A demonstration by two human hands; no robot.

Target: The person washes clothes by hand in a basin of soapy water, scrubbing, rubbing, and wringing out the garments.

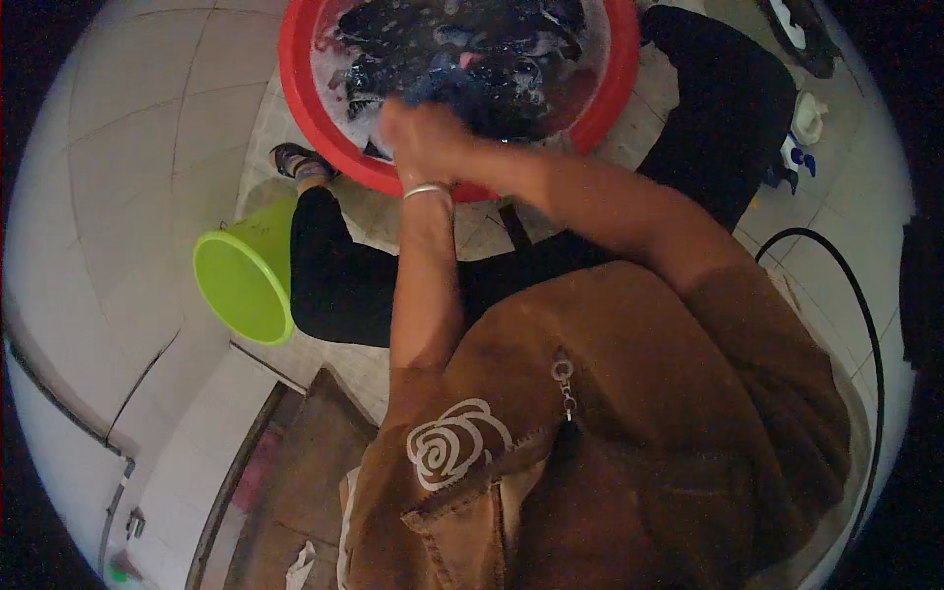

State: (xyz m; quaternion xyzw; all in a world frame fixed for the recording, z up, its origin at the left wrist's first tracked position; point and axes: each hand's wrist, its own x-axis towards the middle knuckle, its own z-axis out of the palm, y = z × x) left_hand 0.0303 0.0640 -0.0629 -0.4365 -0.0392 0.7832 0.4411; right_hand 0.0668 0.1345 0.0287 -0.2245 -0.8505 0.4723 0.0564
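A round red plastic basin (295, 96) lies before me, filled with soapy water and dark wet cloth (501, 96). My left hand (402, 144), with a silver bangle (428, 189) at its wrist, reaches over the basin's near rim. Against it, partly overlapping, is my right hand (446, 140), come in from the right. Both hands are blurred by motion, and their fingertips meet the edge of the dark cloth. Whether the fingers are closed on any of it is unclear.
Left of my leg a lime-green plastic bucket (243, 287) lies tilted, its mouth facing me. A black hose (870, 317) curves along the tiled floor at right. Bottles (796, 156) stand beyond my right knee. A tiled wall (133, 147) rises at left.
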